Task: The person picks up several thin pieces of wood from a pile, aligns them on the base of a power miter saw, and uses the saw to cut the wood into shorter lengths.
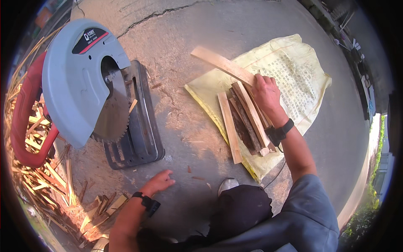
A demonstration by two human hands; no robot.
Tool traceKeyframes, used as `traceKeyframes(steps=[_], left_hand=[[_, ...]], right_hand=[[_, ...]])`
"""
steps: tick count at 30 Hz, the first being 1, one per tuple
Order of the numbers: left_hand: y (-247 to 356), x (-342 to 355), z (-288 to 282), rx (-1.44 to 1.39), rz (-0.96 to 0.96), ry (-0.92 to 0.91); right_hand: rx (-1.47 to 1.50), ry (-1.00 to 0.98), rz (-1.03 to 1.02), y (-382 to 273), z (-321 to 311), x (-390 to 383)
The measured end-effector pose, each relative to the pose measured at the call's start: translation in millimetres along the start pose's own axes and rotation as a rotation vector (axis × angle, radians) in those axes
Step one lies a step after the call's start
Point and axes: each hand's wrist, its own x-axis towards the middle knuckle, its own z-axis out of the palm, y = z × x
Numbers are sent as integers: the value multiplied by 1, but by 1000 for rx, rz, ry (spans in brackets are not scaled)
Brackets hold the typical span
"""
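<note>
Concrete ground (pixel 210 25) spread under the scene, dusted with sawdust. On the left stood a circular-bladed cutting saw (pixel 75 84); on the right, a pale yellow sack (pixel 289 63) lay flat beneath a stack of wooden strips (pixel 243 122). One pale plank (pixel 218 61) slanted past the sack's edge, its near end pinched in the person's right hand (pixel 266 92), fingers curled. Their left hand (pixel 157 182) hung near the saw's base, loosely part-spread.
</note>
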Motion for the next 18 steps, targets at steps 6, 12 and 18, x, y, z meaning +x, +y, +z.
traceKeyframes(steps=[6, 12, 18], left_hand=[[-3, 12, 4, 17, -9, -48], [4, 17, -2, 31, 22, -69], [-1, 14, -3, -3, 82, -28]], right_hand=[[-122, -242, 251, 67, -8, -85], [205, -218, 88, -11, -8, -147], [119, -664, 210, -80, 41, -189]])
